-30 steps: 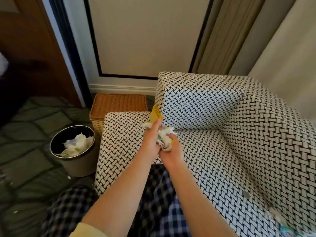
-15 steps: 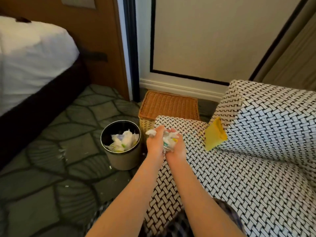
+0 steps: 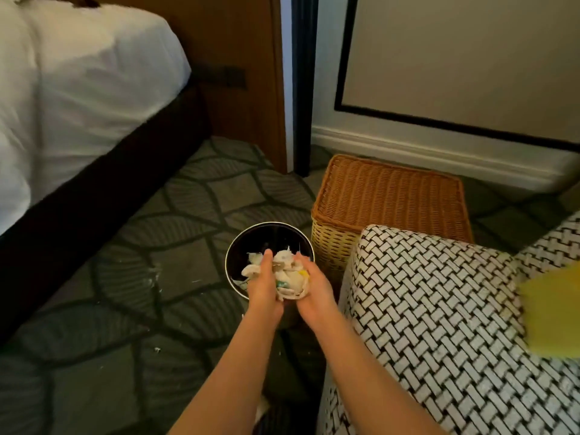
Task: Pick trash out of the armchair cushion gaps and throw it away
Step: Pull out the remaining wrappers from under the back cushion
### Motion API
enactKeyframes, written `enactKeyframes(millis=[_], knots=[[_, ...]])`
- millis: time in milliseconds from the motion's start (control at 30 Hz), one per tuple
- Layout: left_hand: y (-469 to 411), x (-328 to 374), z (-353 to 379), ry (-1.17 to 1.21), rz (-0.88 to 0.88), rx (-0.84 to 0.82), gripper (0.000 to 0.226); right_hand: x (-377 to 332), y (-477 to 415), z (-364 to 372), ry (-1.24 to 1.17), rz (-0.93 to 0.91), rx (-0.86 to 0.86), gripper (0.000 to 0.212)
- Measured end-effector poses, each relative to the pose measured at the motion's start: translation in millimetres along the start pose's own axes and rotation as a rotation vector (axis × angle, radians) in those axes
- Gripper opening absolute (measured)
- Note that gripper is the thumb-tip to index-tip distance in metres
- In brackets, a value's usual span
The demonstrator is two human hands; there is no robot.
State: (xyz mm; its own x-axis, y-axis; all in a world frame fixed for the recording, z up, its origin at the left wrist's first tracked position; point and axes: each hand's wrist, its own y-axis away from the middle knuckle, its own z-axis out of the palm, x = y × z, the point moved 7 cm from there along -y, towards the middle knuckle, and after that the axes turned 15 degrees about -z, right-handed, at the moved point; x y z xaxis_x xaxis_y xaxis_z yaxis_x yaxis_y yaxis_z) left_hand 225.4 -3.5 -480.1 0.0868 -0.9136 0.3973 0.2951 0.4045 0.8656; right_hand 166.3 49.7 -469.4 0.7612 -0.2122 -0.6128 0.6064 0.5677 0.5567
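Our fingers curl round the trash wad, squeezed between our left hand and right hand. We hold it over the mouth of the round bin, where paper already lies. The bin stands on the carpet just beside the wicker basket and the armchair.

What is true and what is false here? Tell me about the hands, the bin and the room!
1. The left hand and right hand hold trash over the bin. True.
2. The bin is empty. False: paper already lies inside.
3. The basket is open. False: its lid is shut.
4. The bed is white. True.
5. The floor is bare wood. False: it is patterned carpet.
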Motion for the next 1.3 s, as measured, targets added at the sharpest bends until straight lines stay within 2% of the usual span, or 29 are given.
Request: enactKeyframes(millis=[167,300,367,433,500,567,633,733,833,900,1000,1100,1200,1300], knots=[[-60.4,32.1,-12.2,-0.144,0.025,0.159,0.064,28.1,-52.6,10.8,0.069,0.104,-0.084,0.009],[-99.7,51.3,-16.6,-0.211,0.1,0.175,0.062,39.0,-85.5,26.5,0.214,0.143,-0.162,0.017],[-115.1,58.9,-15.4,-0.274,0.143,0.18,0.058,44.7,-101.9,20.8,0.236,0.158,-0.122,0.016],[-124.8,63.3,-13.8,-0.374,0.183,0.192,0.066,46.6,-117.9,6.8,0.214,0.132,-0.008,0.016],[-131.1,66.7,-14.1,-0.492,0.208,0.238,0.064,50.3,-126.9,-4.8,0.159,0.129,0.075,0.028],[-138.1,69.1,-16.9,-0.57,0.208,0.26,0.064,54.9,-130.6,-11.0,0.156,0.139,0.096,0.036],[-144.5,69.8,-21.5,-0.643,0.182,0.277,0.069,57.0,-131.5,-15.9,0.207,0.141,0.097,0.033],[-143.3,71.8,-28.4,-0.687,0.165,0.308,0.056,52.8,-133.5,-20.7,0.317,0.078,0.152,0.031],[-134.8,74.2,-28.1,-0.7,0.148,0.294,0.052,35.2,-130.8,-24.9,0.621,-0.152,0.2,0.035],[-124.1,75.1,-24.4,-0.722,0.143,0.272,0.052,26.0,-121.5,-24.2,0.701,-0.258,0.199,0.036],[-98.5,76.0,-13.1,-0.751,0.122,0.211,0.05,20.1,-104.9,-20.4,0.499,-0.187,0.181,0.034],[-67.9,74.8,7.8,-0.781,0.14,0.135,0.048,8.7,-80.3,-5.4,0.303,-0.098,0.045,0.036],[-31.8,68.8,31.6,-0.739,0.173,0.076,0.038,-13.9,-48.9,-0.3,0.298,-0.115,-0.094,0.034],[5.8,56.6,58.4,-0.683,0.212,0.006,0.024,-48.0,-18.3,-7.8,0.295,-0.171,-0.159,0.029]])
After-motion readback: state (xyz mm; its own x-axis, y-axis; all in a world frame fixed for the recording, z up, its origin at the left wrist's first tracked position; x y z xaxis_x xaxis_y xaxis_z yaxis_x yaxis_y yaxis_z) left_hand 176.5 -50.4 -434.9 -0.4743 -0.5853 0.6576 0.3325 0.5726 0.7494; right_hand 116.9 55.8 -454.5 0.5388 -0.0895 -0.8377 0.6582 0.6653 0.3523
